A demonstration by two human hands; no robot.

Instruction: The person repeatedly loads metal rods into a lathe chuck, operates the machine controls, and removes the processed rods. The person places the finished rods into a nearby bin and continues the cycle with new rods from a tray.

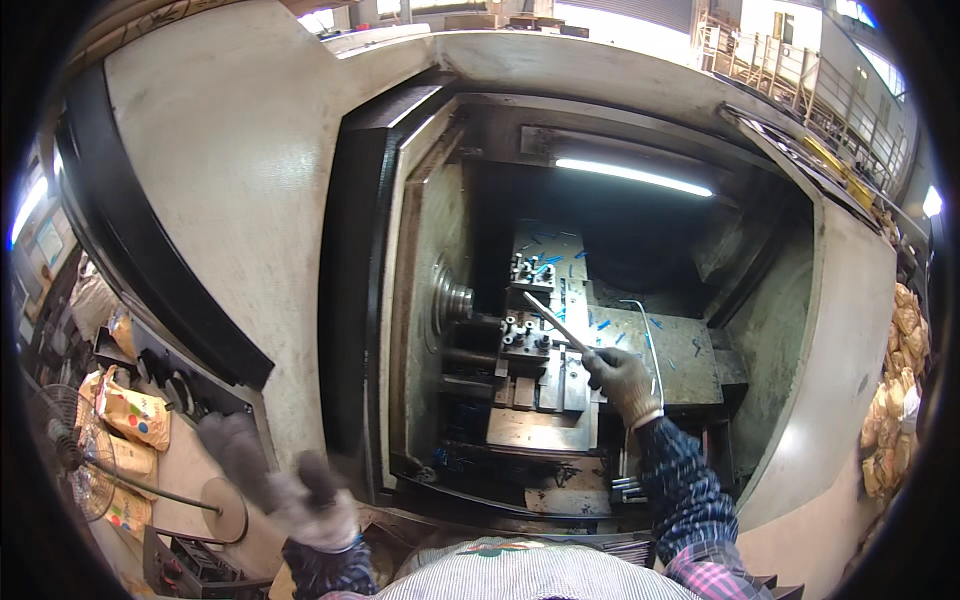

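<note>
My right hand (624, 384), in a pale work glove, is closed around one end of a slim metal rod (556, 322). The rod slants up and left over the lathe's tool slide, its free end between two bolted tool holders, the far one (530, 272) and the near one (526, 338). Left of them, the round metal spindle nose (456, 302) juts from the machine's inner wall. Outside the opening at lower left, my gloved left hand (300, 498) is blurred, its fingers and thumb apart, with nothing seen in it.
A bent pale pipe (650, 345) rises beside my right hand. Blue shavings lie on the metal bed (680, 350). A lamp tube (633, 177) glows at the back. The machine housing (225, 160) frames the opening. A fan (75, 445) and printed sacks (135, 415) stand at left.
</note>
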